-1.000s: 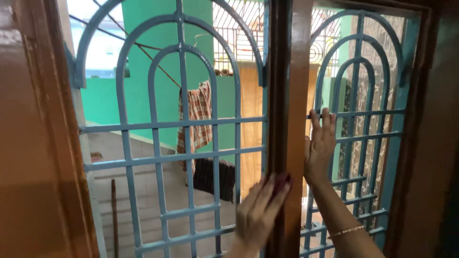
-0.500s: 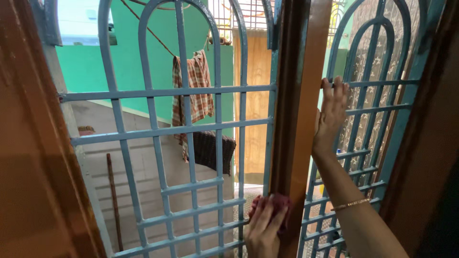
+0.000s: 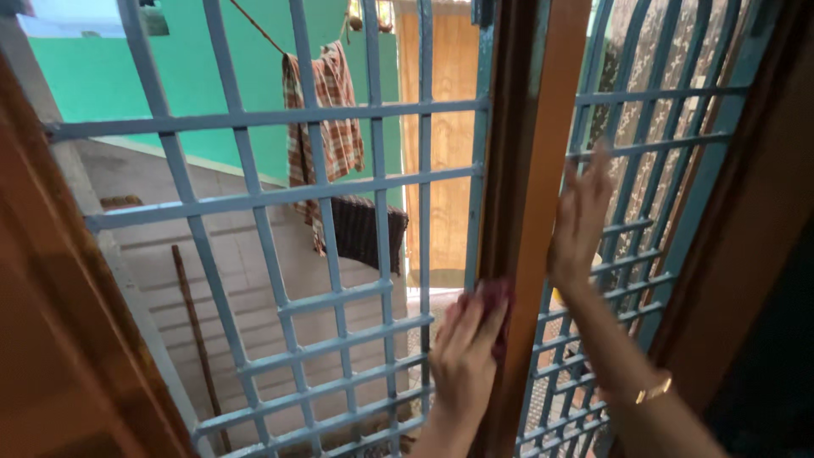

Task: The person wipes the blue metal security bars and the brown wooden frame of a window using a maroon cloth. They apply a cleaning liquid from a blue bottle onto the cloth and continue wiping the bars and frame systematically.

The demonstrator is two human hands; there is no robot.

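My left hand (image 3: 465,356) presses a dark red cloth (image 3: 490,304) flat against the wooden post (image 3: 530,170). My right hand (image 3: 579,222), fingers spread, braces on the grille (image 3: 644,144) right of the post. Risk: the cloth, only pinned, could slip and drop.

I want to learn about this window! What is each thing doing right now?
left hand: flat, pressing the cloth on the post
dark red cloth: bunched under the fingers
right hand: open, flat on the grille
blue window grille: closed, bars intact
brown wooden post: upright, glossy
checked cloth: hanging outside on a line
bracelet: on the right wrist
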